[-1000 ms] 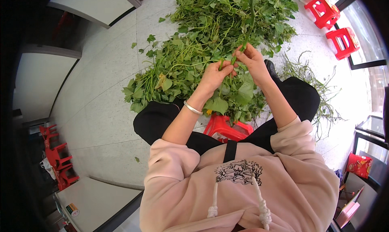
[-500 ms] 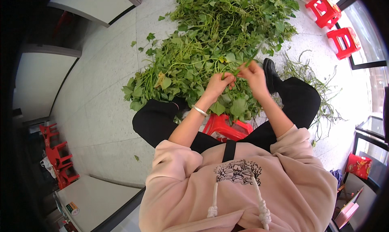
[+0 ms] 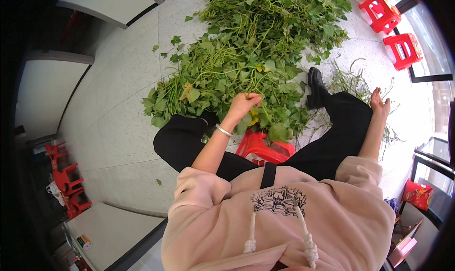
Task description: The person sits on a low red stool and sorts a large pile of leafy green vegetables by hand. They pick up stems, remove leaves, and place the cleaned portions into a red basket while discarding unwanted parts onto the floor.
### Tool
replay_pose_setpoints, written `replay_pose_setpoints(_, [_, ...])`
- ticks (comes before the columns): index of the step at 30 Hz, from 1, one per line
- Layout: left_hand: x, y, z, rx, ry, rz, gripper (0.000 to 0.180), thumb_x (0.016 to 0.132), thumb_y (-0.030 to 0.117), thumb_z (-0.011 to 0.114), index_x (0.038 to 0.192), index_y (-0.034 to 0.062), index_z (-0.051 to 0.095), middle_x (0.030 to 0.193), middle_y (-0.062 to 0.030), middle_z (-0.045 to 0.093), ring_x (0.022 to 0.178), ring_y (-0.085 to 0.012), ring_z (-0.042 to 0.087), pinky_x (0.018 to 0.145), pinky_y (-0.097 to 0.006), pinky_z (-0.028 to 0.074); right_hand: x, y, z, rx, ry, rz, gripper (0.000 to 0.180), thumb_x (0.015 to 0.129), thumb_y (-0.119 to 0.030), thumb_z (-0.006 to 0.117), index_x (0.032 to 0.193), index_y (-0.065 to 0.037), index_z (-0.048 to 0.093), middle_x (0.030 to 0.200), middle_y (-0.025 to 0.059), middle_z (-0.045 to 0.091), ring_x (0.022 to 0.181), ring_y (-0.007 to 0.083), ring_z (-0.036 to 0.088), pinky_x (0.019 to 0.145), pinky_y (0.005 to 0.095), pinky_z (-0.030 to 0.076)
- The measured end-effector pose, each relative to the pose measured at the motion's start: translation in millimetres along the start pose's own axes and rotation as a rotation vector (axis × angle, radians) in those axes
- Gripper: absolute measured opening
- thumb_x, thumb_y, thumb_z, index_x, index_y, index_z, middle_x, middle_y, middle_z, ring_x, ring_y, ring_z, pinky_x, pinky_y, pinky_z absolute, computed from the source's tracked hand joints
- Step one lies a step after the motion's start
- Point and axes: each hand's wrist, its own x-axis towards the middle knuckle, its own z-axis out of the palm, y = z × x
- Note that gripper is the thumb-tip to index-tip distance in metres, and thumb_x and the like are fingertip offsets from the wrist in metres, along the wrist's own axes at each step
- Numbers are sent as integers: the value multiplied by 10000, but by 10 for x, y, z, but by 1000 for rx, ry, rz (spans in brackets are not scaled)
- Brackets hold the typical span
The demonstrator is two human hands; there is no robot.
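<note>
Above the near edge of a big heap of leafy green vines (image 3: 222, 76), my left hand (image 3: 242, 105) is closed in a pinch on a leafy stem. Beside that hand hang green leaves and a yellow one, though which belong to the held stem I cannot tell. Out to the right, past my right knee, my right hand (image 3: 380, 103) has its fingers stretched and thumb apart, with nothing visible in it. It is over the edge of a loose scatter of thin, mostly bare green stems (image 3: 353, 79) on the floor.
A red plastic stool (image 3: 265, 148) stands between my legs, partly under leaves. Two more red stools (image 3: 380, 14) are at the far right by a glass door. My black shoe (image 3: 315, 86) separates the heap from the bare stems. White cabinets (image 3: 47, 98) line the left.
My right hand has left the spot beside my left hand, swung right to the bare stems and opened. My left hand has shifted slightly left and nearer, still pinching a stem.
</note>
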Motion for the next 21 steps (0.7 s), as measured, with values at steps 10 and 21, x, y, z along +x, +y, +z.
replay_pose_setpoints(10, [31, -343, -2009, 448, 318, -22, 296, 910, 216, 477, 1139, 64, 585, 781, -51, 665, 748, -148, 613, 710, -289, 464, -513, 1479, 441, -536, -262, 116, 271, 936, -156, 462, 1060, 77, 522, 1001, 187, 607, 940, 256, 599, 882, 385, 496])
replay_pose_setpoints(21, [23, -763, -3241, 1266, 575, -271, 571, 786, 324, 632, 1272, 73, 470, 1151, -198, 568, 1056, -320, 551, 868, -400, 458, -1060, 3080, -76, -1473, -435, 563, 237, 913, -241, 515, 1048, -52, 561, 890, 33, 585, 777, 131, 586, 710, 270, 505])
